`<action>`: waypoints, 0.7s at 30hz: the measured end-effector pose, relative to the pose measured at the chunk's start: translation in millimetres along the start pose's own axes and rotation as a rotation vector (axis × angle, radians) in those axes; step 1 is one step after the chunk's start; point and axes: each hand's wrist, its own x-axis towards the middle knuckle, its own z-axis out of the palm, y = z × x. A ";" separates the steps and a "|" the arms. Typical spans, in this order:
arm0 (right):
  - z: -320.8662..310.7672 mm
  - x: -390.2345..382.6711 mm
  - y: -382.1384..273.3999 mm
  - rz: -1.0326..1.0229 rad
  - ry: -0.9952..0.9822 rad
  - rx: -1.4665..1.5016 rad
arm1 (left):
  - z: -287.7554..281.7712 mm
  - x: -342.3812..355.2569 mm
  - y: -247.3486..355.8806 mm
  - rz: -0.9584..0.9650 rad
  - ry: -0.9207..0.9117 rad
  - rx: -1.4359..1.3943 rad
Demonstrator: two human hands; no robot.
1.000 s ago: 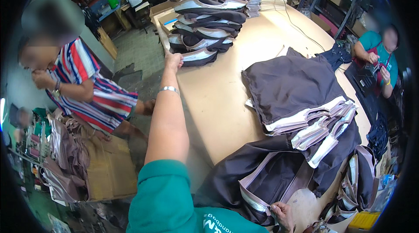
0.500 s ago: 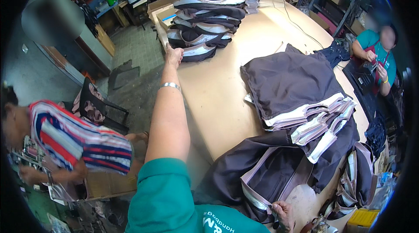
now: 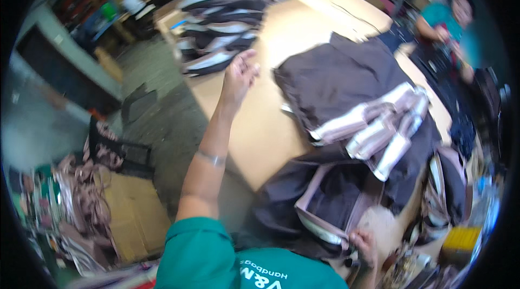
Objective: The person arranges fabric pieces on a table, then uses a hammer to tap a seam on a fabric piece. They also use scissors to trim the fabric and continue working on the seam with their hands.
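My left hand is over the tabletop, right of a stack of dark fabric pieces with pale curved edging. It looks empty, with its blurred fingers apart. Low in the view, my right hand pinches the edge of a dark fabric bag piece with pink and white trim. Part of that piece's dark cloth spreads left along the table's near edge. Just beyond it lies a pile of dark brown fabric panels, their layered white and pink edges fanned toward me.
The large tan table stretches away from me. At its right stand another trimmed dark piece and a yellow box. Across on the right sits a co-worker in green. A cardboard box and a dark chair stand left.
My left hand has left the edge of the far stack and swung right over the table. The view has shifted, and the striped-shirt person at left is mostly gone. My right hand still grips the piece.
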 end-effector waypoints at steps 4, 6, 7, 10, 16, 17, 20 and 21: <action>-2.9 3.6 -42.2 -0.196 -0.063 -0.256 | 103.1 -142.6 64.9 0.385 -0.995 0.287; 0.6 -3.4 -52.8 -0.272 -0.136 -0.201 | 125.5 -193.1 71.0 0.373 -1.158 0.357; 4.5 -7.1 -58.4 -0.382 -0.095 -0.128 | 135.5 -200.1 74.2 0.251 -1.226 0.371; -10.5 -25.8 -56.2 -0.320 -0.020 -0.143 | 159.0 -206.2 63.9 0.024 -1.291 0.253; -11.0 -37.7 -17.6 -0.226 -0.091 0.139 | 160.9 -221.0 52.5 -0.020 -1.359 0.245; -12.1 -40.4 -16.6 -0.182 -0.117 0.121 | 160.6 -223.0 51.5 0.010 -1.358 0.236; -11.3 -44.2 -9.7 -0.172 -0.140 0.200 | 155.9 -228.7 49.7 0.051 -1.324 0.227; -12.5 -45.4 -8.4 -0.204 -0.154 0.137 | 153.5 -230.8 47.3 0.046 -1.307 0.211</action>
